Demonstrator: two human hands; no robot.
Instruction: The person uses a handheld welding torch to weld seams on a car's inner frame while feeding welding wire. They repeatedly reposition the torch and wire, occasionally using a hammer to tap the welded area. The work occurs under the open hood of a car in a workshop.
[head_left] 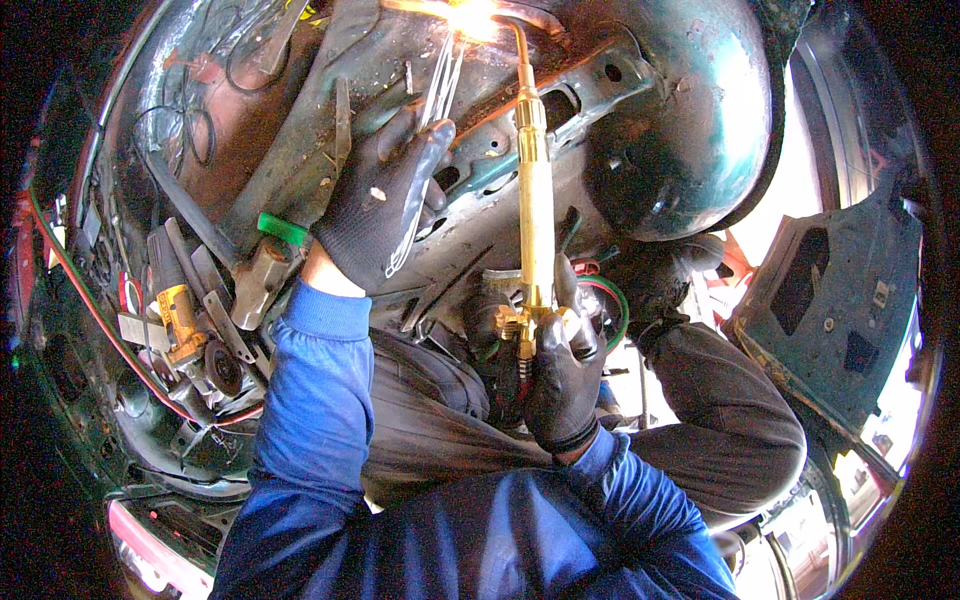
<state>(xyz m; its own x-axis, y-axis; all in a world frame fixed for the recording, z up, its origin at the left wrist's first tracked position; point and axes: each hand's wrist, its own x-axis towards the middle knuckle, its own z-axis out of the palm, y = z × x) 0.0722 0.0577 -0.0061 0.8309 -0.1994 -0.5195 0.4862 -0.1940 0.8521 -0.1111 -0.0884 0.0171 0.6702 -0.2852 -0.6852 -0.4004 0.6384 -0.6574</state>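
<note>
In black gloves, both my hands are raised in front of me. My right hand (pixel 567 385) grips the lower end of a brass gas welding torch (pixel 536 195), near its valve knobs. The torch stands upright, and its thin bent tip ends beside a bright glowing flame (pixel 473 18) at the top edge. My left hand (pixel 385 190) is closed around a bundle of thin silvery welding rods (pixel 440 90). Their upper ends reach to just below the glow, and their lower ends stick out under my palm. The glare hides the exact spot where rods, flame and metal meet.
Worn sheet metal (pixel 590 95) of a vehicle body surrounds the work. At left lie a yellow angle grinder (pixel 180 325), a hammer (pixel 262 280) and several metal strips. A red and green hose (pixel 100 325) runs along the left. A loose dark panel (pixel 835 305) stands at right, beyond my bent leg.
</note>
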